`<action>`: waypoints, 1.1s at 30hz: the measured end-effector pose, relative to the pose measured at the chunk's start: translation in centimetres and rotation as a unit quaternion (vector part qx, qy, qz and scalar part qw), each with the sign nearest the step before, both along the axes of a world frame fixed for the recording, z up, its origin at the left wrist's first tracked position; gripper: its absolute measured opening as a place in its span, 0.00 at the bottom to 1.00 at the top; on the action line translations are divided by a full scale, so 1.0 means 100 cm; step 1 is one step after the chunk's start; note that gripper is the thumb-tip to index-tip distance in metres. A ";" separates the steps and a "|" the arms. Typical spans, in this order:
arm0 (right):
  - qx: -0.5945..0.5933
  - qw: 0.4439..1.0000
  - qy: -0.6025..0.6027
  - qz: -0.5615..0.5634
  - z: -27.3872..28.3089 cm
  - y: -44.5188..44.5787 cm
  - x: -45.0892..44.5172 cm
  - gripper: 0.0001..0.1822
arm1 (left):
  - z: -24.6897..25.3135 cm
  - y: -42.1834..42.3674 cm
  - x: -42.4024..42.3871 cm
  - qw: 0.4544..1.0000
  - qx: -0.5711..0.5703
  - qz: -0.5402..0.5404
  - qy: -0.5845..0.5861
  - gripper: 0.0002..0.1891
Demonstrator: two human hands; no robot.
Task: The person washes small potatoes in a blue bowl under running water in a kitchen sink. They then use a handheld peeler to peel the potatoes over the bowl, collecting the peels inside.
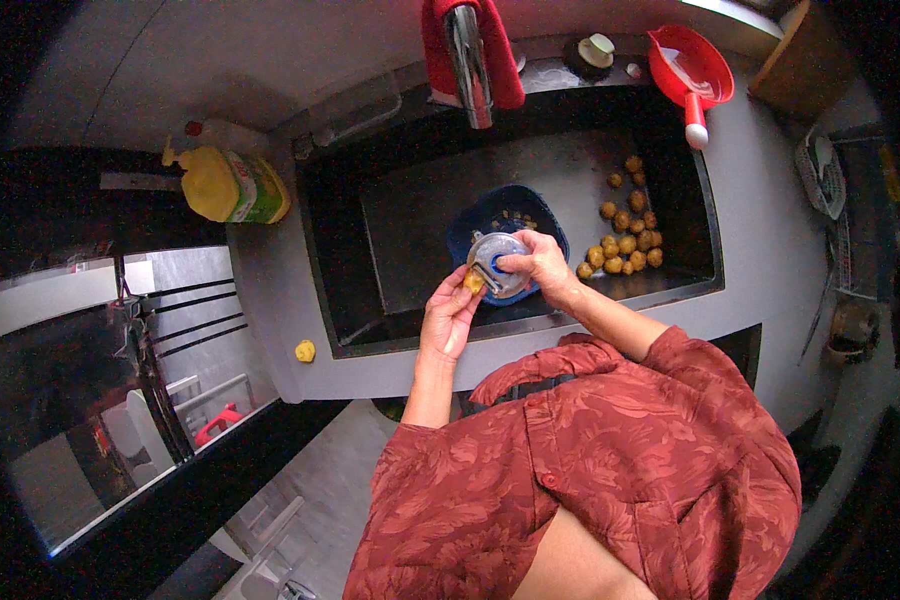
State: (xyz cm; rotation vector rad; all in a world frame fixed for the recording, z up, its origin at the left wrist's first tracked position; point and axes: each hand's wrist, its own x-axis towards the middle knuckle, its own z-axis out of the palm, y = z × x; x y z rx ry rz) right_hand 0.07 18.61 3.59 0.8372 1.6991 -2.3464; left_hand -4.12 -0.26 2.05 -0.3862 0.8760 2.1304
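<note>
Over the sink, my left hand (451,319) pinches a small yellow potato (473,282) in its fingertips. My right hand (547,266) grips a round clear-plastic peeler (487,247) with a blue middle, its thumb lying over that middle. The peeler's metal blade faces the potato, at or very near its surface. Beneath both hands stands a dark blue plastic basin (461,225), partly covered by them, with small pale scraps (521,219) inside. Several small brown-yellow potatoes (628,244) lie loose on the sink floor to the right.
The dark sink (412,187) has a chrome faucet (469,75) draped with a red cloth (506,67). A red plastic dipper (675,79) rests at the back right corner. On the left counter are a yellow pump bottle (214,191) and a yellow potato-like lump (304,351).
</note>
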 end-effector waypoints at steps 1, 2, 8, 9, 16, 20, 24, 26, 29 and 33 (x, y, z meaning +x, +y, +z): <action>-0.001 1.000 -0.008 0.014 0.001 -0.001 0.000 0.20 | 0.001 0.000 0.000 1.000 -0.006 0.002 -0.001 0.18; 0.001 1.000 -0.006 0.015 0.001 -0.002 0.000 0.21 | 0.000 0.000 0.000 1.000 -0.007 0.002 0.004 0.18; 0.090 0.995 0.032 0.022 -0.001 -0.006 0.003 0.22 | 0.002 -0.001 0.003 0.999 -0.027 -0.008 0.021 0.18; 0.099 0.994 0.031 0.020 0.000 -0.005 0.004 0.21 | 0.001 -0.002 0.003 0.999 -0.031 -0.010 0.022 0.18; 0.123 0.991 0.017 0.044 0.001 -0.005 0.005 0.26 | 0.016 0.008 0.001 0.983 -0.159 -0.039 0.079 0.19; 0.132 0.991 -0.004 0.001 -0.006 -0.005 0.005 0.20 | 0.012 0.006 0.002 0.979 -0.187 -0.020 0.073 0.19; 0.194 0.976 -0.094 -0.043 -0.078 0.030 0.020 0.21 | 0.025 0.005 -0.003 0.977 -0.181 -0.021 0.109 0.19; 0.165 0.979 -0.111 -0.039 -0.078 0.034 0.026 0.20 | 0.027 0.007 -0.007 0.974 -0.188 -0.015 0.125 0.18; 0.119 0.988 -0.091 -0.045 -0.047 0.022 0.018 0.20 | 0.012 0.005 -0.006 0.979 -0.176 -0.015 0.099 0.17; 0.053 0.997 -0.036 -0.038 -0.007 0.009 0.007 0.20 | 0.006 0.007 -0.002 0.989 -0.133 -0.013 0.066 0.17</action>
